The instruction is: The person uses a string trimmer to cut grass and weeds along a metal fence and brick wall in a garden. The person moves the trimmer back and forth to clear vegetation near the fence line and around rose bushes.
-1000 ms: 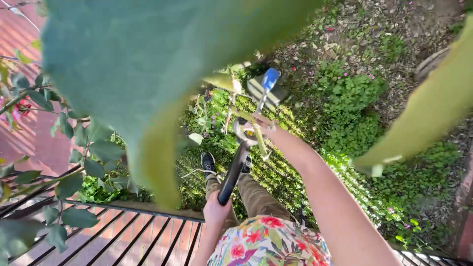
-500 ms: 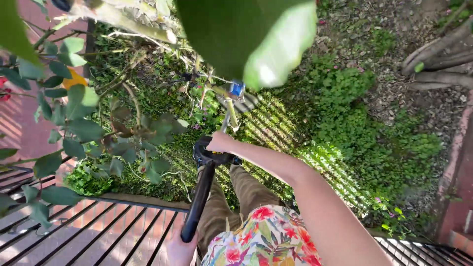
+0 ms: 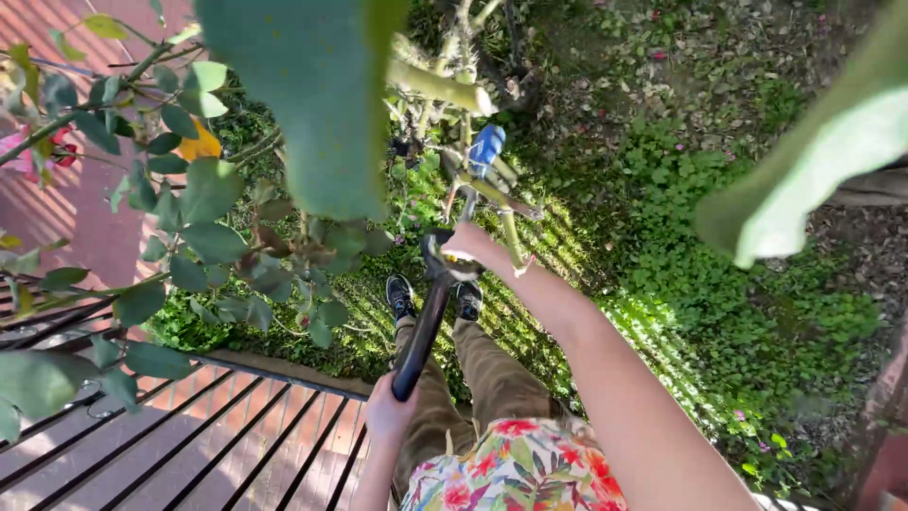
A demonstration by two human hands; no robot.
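- So, we're standing in a garden bed, looking straight down past our flowery shirt (image 3: 515,468) and khaki trousers (image 3: 482,374) to our black shoes (image 3: 399,295) on the green ground cover (image 3: 681,284).
- Our left hand (image 3: 390,414) is curled tight around the end of the long black handle of the pruning loppers (image 3: 423,326). Fingers fully wrapped, no gap that we can see.
- Our right hand (image 3: 468,248) is up at the far end of the reach, closed around the other handle near the pivot. Its fingers look clenched, though the fingertips themselves are hidden behind the tool.
- The loppers' head, with that blue metal part (image 3: 486,149), pokes up into the pale green rose canes (image 3: 501,203), just beside a thick stub-cut cane (image 3: 440,87). We can't tell if a stem actually sits between the blades, too much tangle there.
- How far along: judging by the cut stub, some trimming looks done already. The canes around the blue head are uncut, and the leafy branch with an orange bloom (image 3: 200,147) on the left looks untouched, so we'd guess plenty is left.
- A black metal railing (image 3: 236,426) runs along the bed's edge, with red brick paving (image 3: 76,208) beyond it. A big blurry leaf (image 3: 303,95) hangs right in front of the camera.
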